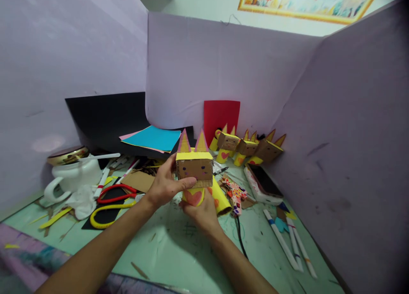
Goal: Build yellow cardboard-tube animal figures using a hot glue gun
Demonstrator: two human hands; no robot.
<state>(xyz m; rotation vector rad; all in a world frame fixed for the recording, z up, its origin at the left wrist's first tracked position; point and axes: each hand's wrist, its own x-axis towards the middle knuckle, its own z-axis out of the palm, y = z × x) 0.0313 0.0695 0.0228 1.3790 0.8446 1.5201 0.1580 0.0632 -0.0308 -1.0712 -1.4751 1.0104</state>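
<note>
A cardboard box head point(194, 169) with a drawn face, a yellow top and two pointed ears is held upright over the table. My left hand point(168, 183) grips its left side, the thumb across the lower front. Below it, my right hand point(204, 211) is wrapped round the yellow tube body point(193, 197), which bears a heart. Head and body touch; the joint between them is partly hidden. Just right of my right hand lies another yellow tube point(221, 200), beside a patterned glue gun point(235, 194) with a black cord.
Scissors with red point(118, 194) and yellow handles point(108, 215) and a white cup point(76, 174) are at the left. Coloured paper point(153, 138) and several similar figures point(247, 147) stand behind. A phone point(264, 180) and markers point(281, 240) lie right.
</note>
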